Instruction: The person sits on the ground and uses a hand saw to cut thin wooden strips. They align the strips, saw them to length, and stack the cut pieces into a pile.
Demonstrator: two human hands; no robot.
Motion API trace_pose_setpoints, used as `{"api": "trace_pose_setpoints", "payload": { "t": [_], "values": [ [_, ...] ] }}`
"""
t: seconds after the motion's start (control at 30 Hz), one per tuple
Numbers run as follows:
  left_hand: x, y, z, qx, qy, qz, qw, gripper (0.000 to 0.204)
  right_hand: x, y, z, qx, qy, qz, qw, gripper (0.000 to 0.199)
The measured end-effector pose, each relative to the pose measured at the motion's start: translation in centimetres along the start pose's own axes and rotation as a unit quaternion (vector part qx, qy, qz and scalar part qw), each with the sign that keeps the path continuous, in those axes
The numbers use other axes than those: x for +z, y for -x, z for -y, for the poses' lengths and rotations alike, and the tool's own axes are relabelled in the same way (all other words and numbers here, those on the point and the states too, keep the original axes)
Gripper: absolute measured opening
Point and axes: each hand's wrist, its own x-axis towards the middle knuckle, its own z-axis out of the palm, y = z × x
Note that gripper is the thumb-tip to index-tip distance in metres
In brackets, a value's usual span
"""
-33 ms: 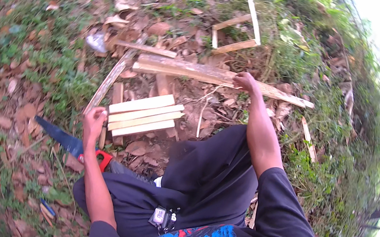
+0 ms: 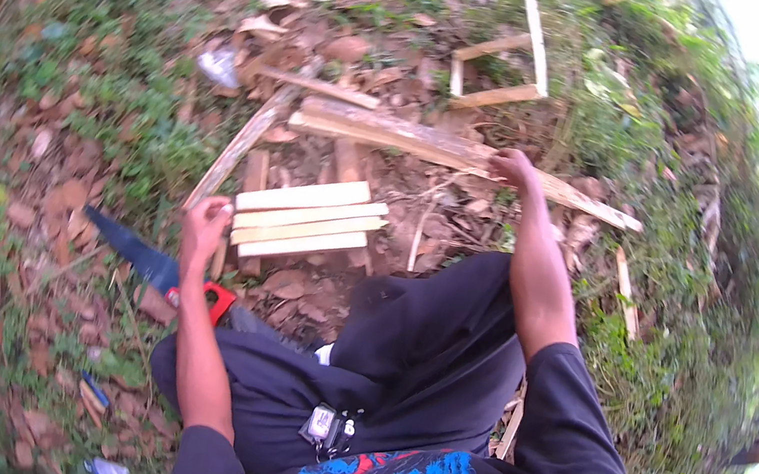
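Observation:
My left hand (image 2: 205, 227) hovers by the left ends of several pale wooden slats (image 2: 301, 220), its fingers curled together; what they hold, if anything, is hidden. Beside that hand is the lower end of a long bark-edged strip of wood (image 2: 242, 140). Laid side by side, the slats rest across two darker wooden pieces (image 2: 257, 171). My right hand (image 2: 512, 167) is stretched forward over a long rough plank (image 2: 398, 133), with closed fingers at its upper edge. Whether they grip the plank or a thin strip beside it is unclear.
A handsaw (image 2: 134, 250) with a red handle lies left of my leg. A wooden frame (image 2: 496, 106) stands in the grass at the far right. Clear plastic (image 2: 219, 67), a short stick (image 2: 319, 87), a wood offcut (image 2: 626, 295) and a blue pen-like item (image 2: 97, 389) lie among leaves.
The whole scene has shifted slightly to the right in the view. Both hands keep about the same places relative to the wood.

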Motion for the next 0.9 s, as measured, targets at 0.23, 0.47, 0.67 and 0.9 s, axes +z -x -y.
{"api": "trace_pose_setpoints", "payload": {
  "t": [0.23, 0.47, 0.67, 0.9],
  "values": [
    [-1.0, 0.0, 1.7, 0.025, -0.112, -0.033, 0.993, 0.03, 0.1, 1.6, 1.8, -0.005, -0.054, 0.07, 0.996, 0.025],
    [0.1, 0.1, 1.4, 0.003, -0.125, 0.0, 0.992, 0.038, 0.1, 2.1, 1.8, 0.02, -0.044, 0.065, 0.997, 0.025],
    [-2.2, -2.7, 6.9, 0.096, -0.313, -0.212, 0.921, 0.043, 1.3, 2.3, 3.8, 0.003, -0.026, 0.07, 0.997, 0.022],
    [-1.9, -4.5, 8.1, 0.052, -0.329, -0.187, 0.924, 0.06, 0.9, 4.3, 3.9, 0.009, -0.06, 0.12, 0.991, 0.025]
  ]
}}
